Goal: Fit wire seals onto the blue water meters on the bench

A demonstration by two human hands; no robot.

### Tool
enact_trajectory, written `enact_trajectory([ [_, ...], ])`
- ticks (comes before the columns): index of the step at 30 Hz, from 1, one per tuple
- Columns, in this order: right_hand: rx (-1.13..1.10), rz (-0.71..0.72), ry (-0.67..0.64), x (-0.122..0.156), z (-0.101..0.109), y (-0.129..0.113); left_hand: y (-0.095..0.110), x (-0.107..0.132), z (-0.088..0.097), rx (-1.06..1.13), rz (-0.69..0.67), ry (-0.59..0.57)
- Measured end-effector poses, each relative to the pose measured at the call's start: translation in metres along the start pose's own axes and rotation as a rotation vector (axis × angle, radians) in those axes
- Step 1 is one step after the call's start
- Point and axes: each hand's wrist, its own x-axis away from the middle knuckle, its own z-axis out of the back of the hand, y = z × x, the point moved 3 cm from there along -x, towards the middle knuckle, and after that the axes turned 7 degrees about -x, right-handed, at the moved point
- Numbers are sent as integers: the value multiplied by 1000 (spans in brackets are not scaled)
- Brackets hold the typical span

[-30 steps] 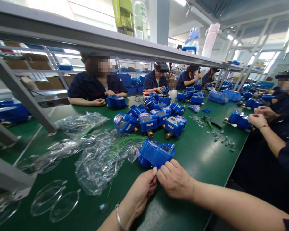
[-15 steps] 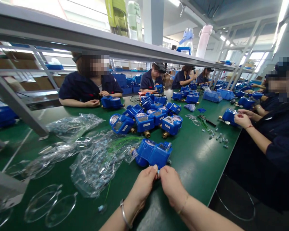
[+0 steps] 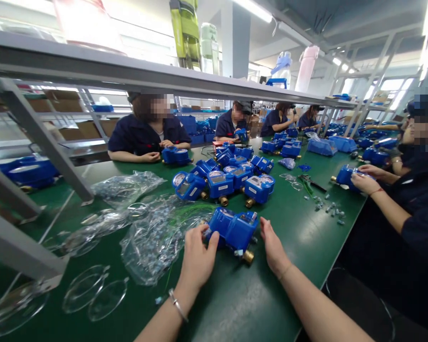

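Observation:
A blue water meter [image 3: 231,229] lies on the green table in front of me, with a brass pipe end [image 3: 248,257] toward me. Beside that brass end hangs a small pale-blue seal [image 3: 238,252]. My left hand [image 3: 198,259] grips the meter's left end, its thumb on the near side and fingers partly hidden. Just off the right end, my right hand [image 3: 274,249] is open, fingers stretched and holding nothing. A clear plastic bag [image 3: 148,247] of small pale-blue seals and green wires lies left of the meter.
Several blue meters [image 3: 221,183] are grouped behind mine. Clear wire rings [image 3: 107,299] and metal shelf legs [image 3: 25,247] stand at left. Pliers [image 3: 311,183] and loose seals [image 3: 333,209] lie at right. A co-worker's hands [image 3: 368,180] hold another meter. An overhead shelf [image 3: 146,76] carries bottles.
Both hands have come away from the small seal at the meter's near side and moved apart. The left now holds the meter's left end; the right has opened. The view has shifted slightly.

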Motion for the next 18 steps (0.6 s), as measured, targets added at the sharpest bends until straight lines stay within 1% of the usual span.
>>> enact_trajectory([
  [1, -50, -16, -56, -6, -3, 1, 5, -5, 0, -65, -65, 11],
  [2, -98, -27, -111, -10, -6, 1, 11, -9, -2, -137, -128, -8],
  [4, -178, -31, -189, -14, -10, -1, 21, -14, -14, -284, -216, -100],
  [6, -228, -16, -226, -12, -10, -3, 26, -14, -25, -372, -223, -174],
  [7, -243, 0, -235, -10, -9, -5, 26, -13, -28, -395, -213, -191],
  [8, -255, 18, -242, -7, -7, -7, 25, -12, -28, -419, -208, -195],
  [10, -276, 58, -251, 1, -3, -14, 23, -8, -22, -447, -225, -222],
  [12, -286, 101, -245, 12, 1, -21, 20, 3, -9, -406, -252, -315],
  [13, -281, 115, -239, 20, 3, -24, 20, 13, -2, -329, -240, -377],
  [14, -263, 121, -230, 30, 5, -26, 20, 25, 5, -196, -201, -441],
  [15, -233, 116, -224, 41, 6, -26, 20, 41, 11, -10, -134, -491],
  [16, -193, 98, -225, 53, 7, -25, 21, 59, 14, 211, -51, -517],
  [17, -140, 73, -233, 64, 8, -23, 23, 78, 14, 482, 28, -508],
  [18, -89, 42, -249, 75, 9, -20, 23, 96, 11, 714, 91, -450],
])
